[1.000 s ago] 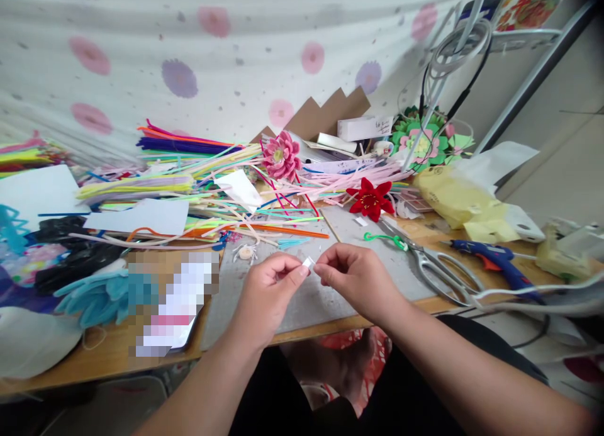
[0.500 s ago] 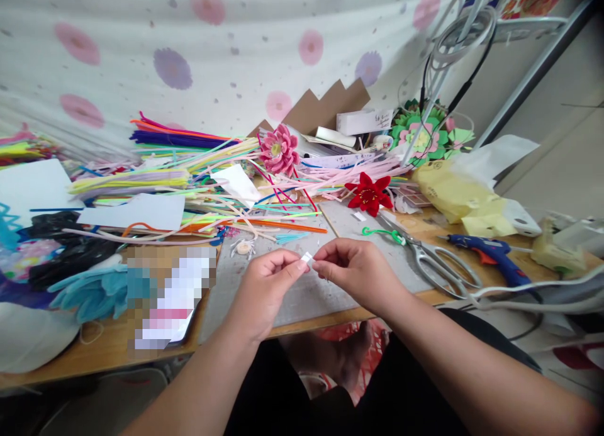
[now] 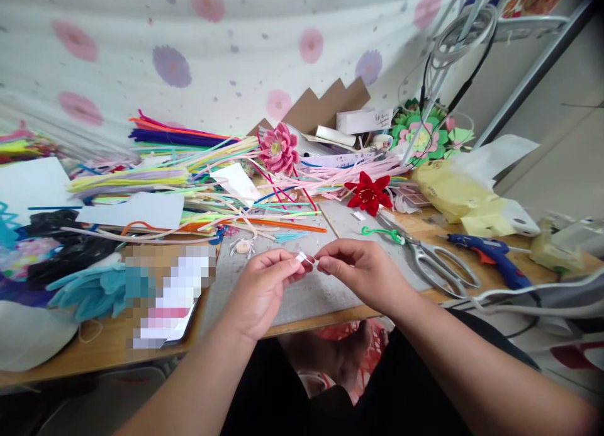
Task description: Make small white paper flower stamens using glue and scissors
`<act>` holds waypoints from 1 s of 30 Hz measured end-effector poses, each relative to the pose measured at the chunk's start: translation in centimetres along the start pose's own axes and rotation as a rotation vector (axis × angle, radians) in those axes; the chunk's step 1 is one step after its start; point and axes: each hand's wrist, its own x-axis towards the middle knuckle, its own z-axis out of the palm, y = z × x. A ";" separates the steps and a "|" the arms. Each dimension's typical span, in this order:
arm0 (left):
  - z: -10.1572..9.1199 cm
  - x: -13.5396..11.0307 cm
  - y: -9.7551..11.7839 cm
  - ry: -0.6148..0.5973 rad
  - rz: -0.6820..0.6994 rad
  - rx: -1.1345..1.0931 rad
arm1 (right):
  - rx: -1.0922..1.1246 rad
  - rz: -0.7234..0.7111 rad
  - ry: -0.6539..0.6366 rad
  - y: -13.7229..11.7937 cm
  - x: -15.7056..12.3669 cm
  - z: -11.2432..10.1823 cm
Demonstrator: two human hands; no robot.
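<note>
My left hand (image 3: 262,288) and my right hand (image 3: 361,272) meet above the grey mat (image 3: 311,294) near the table's front edge. Both pinch one small white piece (image 3: 302,257) between thumb and fingertips, left hand from the left, right hand from the right. Its material is too small to make out. A little white trinket (image 3: 244,246) lies on the mat just beyond my left hand. A green pipe-cleaner loop (image 3: 383,233) lies beyond my right hand.
Piles of coloured pipe cleaners (image 3: 189,172) fill the back. A pink flower (image 3: 279,149) and a red flower (image 3: 369,194) lie among them. Scissors (image 3: 434,263) and a blue glue gun (image 3: 491,257) are at right, yellow bags (image 3: 460,194) behind them, teal fuzzy pieces (image 3: 89,291) at left.
The white piece has tilted and dropped slightly between my fingertips; both hands stayed pinched on it in nearly the same spot. The view shifted a little.
</note>
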 end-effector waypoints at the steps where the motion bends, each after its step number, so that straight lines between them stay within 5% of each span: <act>1: 0.0 0.0 0.0 -0.002 -0.008 -0.010 | -0.019 -0.014 0.001 0.0 0.0 -0.1; 10: 0.5 -0.1 0.2 -0.020 0.007 0.099 | -0.020 -0.144 0.044 -0.5 0.3 -0.4; 16: 0.5 -0.3 -0.1 -0.039 0.032 0.306 | 0.111 0.018 -0.146 -0.9 0.9 -0.2; 30: 0.2 -0.5 0.0 -0.164 -0.008 0.461 | 0.360 0.152 -0.260 -0.1 1.0 -0.6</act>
